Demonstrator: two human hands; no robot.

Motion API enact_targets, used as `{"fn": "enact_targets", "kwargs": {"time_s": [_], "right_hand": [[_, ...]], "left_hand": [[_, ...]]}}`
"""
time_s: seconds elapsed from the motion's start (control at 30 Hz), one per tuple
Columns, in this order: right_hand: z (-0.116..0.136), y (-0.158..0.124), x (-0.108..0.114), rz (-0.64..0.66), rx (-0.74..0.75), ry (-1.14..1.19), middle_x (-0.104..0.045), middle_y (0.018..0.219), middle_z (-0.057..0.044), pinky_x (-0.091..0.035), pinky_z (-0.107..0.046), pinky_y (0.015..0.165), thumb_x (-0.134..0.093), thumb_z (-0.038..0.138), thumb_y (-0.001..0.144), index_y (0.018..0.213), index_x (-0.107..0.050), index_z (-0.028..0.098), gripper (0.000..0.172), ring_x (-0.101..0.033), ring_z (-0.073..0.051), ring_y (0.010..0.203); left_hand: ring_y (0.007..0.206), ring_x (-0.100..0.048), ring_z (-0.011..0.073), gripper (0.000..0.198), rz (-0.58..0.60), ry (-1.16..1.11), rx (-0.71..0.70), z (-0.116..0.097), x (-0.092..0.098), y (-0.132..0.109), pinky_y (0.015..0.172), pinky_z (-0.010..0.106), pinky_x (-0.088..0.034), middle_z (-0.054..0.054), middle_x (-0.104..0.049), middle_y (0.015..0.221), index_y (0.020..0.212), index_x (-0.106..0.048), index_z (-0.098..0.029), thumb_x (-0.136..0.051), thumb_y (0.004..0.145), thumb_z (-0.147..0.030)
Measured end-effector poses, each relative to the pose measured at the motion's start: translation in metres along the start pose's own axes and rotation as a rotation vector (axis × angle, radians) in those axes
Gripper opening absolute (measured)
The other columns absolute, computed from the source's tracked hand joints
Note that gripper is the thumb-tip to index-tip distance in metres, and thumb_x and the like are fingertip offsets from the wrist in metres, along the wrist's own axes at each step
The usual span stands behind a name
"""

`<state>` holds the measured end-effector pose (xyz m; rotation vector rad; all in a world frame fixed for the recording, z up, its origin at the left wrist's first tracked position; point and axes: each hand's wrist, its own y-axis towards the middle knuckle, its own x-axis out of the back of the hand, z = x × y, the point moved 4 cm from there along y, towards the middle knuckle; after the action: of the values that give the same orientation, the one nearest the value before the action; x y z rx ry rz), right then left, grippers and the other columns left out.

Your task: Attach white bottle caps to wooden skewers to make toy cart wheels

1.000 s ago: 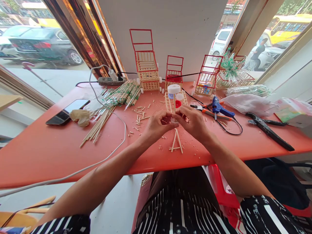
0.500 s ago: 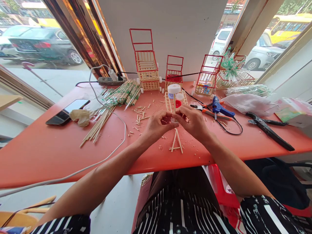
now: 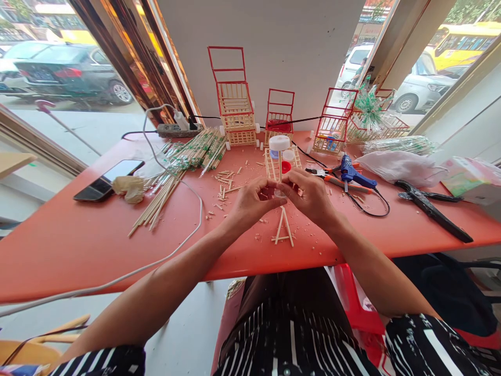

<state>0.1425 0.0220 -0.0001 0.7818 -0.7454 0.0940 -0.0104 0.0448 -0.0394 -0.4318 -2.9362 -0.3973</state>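
My left hand (image 3: 258,197) and my right hand (image 3: 307,190) meet above the middle of the table, both closed on a thin wooden stick (image 3: 280,169). The stick stands upright between my fingertips, with a round white bottle cap (image 3: 279,142) on its top end. Another pale round piece shows partly at its lower end, mostly covered by my fingers. Below my hands, a small A-shaped frame of sticks (image 3: 278,230) lies on the table. Just beyond them is a stick lattice (image 3: 270,166) with a red cap (image 3: 286,166) and other caps on it.
Stick carts (image 3: 237,112) with red handles stand along the wall. Wrapped stick bundles (image 3: 203,149), cut stick pieces (image 3: 223,192), a phone (image 3: 113,175) and a white cable (image 3: 201,209) are left. Right lie a blue glue gun (image 3: 356,175), pliers (image 3: 332,175) and a black cutter (image 3: 434,211).
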Motion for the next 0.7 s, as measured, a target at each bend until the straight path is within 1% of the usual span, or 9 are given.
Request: {"fn": "enact_targets", "kwargs": {"time_s": [0.27, 0.7], "right_hand": [[-0.0005, -0.0004, 0.0007, -0.003, 0.014, -0.003, -0.055, 0.077, 0.000, -0.037, -0.028, 0.066, -0.054, 0.044, 0.104, 0.081, -0.055, 0.021, 0.033, -0.048, -0.014, 0.068], [-0.0001, -0.0005, 0.0003, 0.000, 0.005, -0.006, -0.056, 0.078, -0.001, -0.038, -0.028, 0.067, -0.054, 0.041, 0.103, 0.081, -0.055, 0.021, 0.030, -0.049, -0.014, 0.068]], "left_hand": [[0.067, -0.053, 0.0118, 0.033, -0.014, 0.059, -0.058, -0.0053, 0.0006, -0.0009, 0.060, 0.024, -0.043, -0.001, -0.061, 0.074, 0.088, -0.073, -0.017, -0.086, 0.068, -0.040], [0.067, -0.053, 0.0121, 0.034, -0.013, 0.053, -0.042, -0.0046, 0.0007, -0.0014, 0.059, 0.024, -0.042, -0.001, -0.062, 0.075, 0.088, -0.073, -0.018, -0.086, 0.067, -0.041]]}}
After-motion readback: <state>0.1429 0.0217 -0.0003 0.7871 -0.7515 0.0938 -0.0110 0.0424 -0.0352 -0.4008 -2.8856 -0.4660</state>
